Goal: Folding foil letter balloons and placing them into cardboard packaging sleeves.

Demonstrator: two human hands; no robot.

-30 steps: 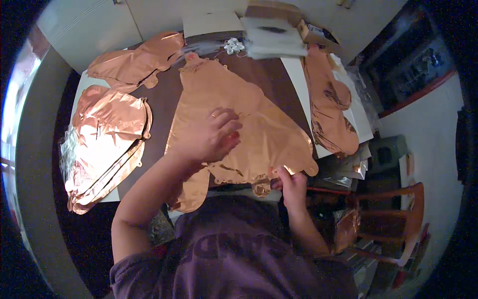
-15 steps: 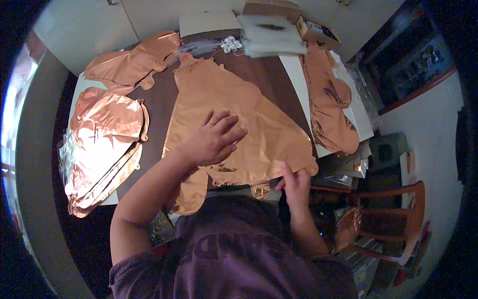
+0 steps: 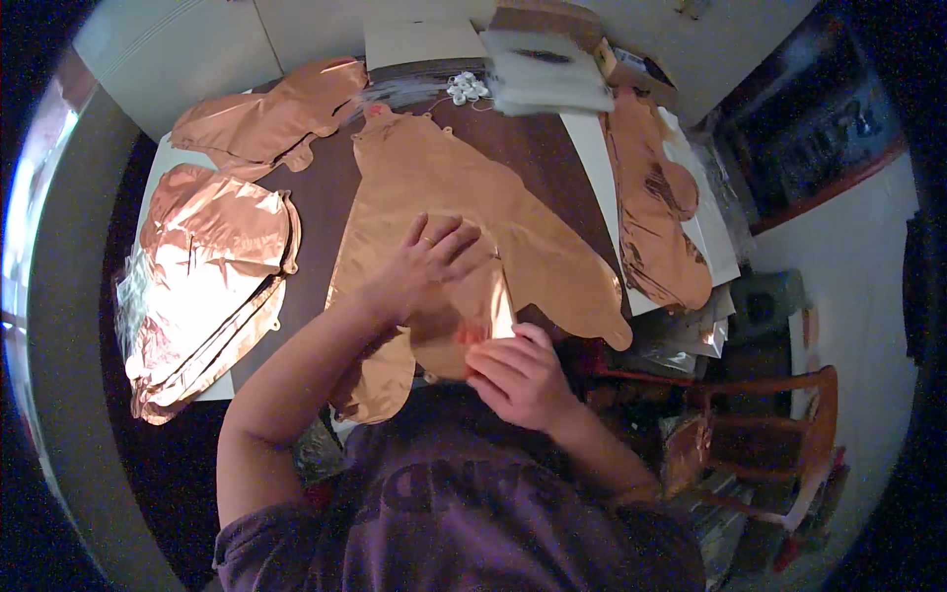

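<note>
A large deflated foil balloon [image 3: 434, 168], copper-coloured with small tabs along its rim, lies flat in front of me. My left hand [image 3: 434, 271] rests on its middle with the fingers spread and a ring on one of them. Nearer to me, my right hand [image 3: 523, 375] is closed on the lower part of the balloon, which is folded over into a bright crease running up to my left fingertips. A small reddish patch shows beside the right fingers. The palm and thumb of the left hand are partly hidden.
More flat copper foil balloons lie around: a shiny stack [image 3: 212, 266] at left, one [image 3: 266, 118] at far left, another [image 3: 651, 207] on a white board at right. White string [image 3: 466, 89], clear plastic bags [image 3: 552, 74] and a cardboard box [image 3: 631, 69] sit behind. A wooden chair [image 3: 819, 424] stands at right.
My right hand has moved left from the balloon's right corner and gripped its lower edge. That part is now lifted and folded inward. My left hand stays nearly in place.
</note>
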